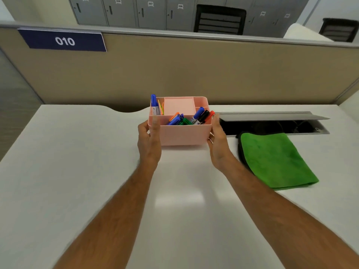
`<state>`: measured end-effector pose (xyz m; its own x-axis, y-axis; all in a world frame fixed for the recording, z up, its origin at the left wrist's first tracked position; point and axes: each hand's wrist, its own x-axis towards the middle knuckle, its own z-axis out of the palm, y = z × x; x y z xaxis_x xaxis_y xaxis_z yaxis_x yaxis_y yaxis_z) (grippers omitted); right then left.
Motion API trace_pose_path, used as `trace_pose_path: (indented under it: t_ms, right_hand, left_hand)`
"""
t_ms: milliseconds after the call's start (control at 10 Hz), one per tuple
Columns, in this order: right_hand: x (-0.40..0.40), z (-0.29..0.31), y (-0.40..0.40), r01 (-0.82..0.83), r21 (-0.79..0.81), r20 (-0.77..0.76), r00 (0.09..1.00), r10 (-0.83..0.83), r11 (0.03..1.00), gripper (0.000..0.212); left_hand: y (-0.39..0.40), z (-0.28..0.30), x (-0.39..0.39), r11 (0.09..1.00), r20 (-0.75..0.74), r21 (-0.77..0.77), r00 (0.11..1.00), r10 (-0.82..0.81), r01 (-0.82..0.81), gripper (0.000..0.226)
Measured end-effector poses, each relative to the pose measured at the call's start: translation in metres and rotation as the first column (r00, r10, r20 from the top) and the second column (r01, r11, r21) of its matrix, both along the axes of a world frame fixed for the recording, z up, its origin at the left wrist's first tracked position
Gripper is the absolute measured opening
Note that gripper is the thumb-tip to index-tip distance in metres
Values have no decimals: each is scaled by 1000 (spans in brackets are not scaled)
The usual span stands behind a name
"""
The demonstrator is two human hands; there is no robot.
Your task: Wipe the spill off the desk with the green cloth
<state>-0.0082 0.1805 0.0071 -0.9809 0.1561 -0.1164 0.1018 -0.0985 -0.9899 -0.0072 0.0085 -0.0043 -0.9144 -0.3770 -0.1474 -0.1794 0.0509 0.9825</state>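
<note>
Your 2 hands are clamped on the pink desk organizer (180,133) at the center of the frame: the left hand (149,141) grips its left wall with the thumb laid up the front corner, and the right hand (218,141) presses its right wall. Whether the box rests on the desk (77,171) or hangs just above it cannot be told from here. It carries loose markers (183,119), some leaning out over the right rim, and 1 blue marker standing upright in the back-left compartment.

The green cloth (275,162) lies folded and untouched at the right of the frame, just beside your right wrist and just below the open cable tray (272,123). No spill shows on the bare white surface; it may sit under or near the box, so this looks like clearing the way first.

Keep the organizer level and squeeze evenly from both sides, since the leaning markers would likely roll out if it tips. Set it down toward the left of the frame, well apart from the cloth and the tray slot. Then free your right hand for the cloth.
</note>
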Motion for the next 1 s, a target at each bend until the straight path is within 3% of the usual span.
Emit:
trace_pose_path:
  t_ms: [300,400,1000]
  right_hand:
    - [2,-18,12,-14,-4,41,999,14,1000,73]
    - [2,-22,10,-29,-3,42,999,29,1000,77]
    - [4,-14,15,-52,10,68,996,51,999,64]
  left_hand:
    - [17,-5,1,999,-6,-19,999,47,-47,87]
    - [16,-6,2,998,-15,-25,999,52,-53,86]
    - [12,-3,10,998,-10,-54,1000,20,-20,93]
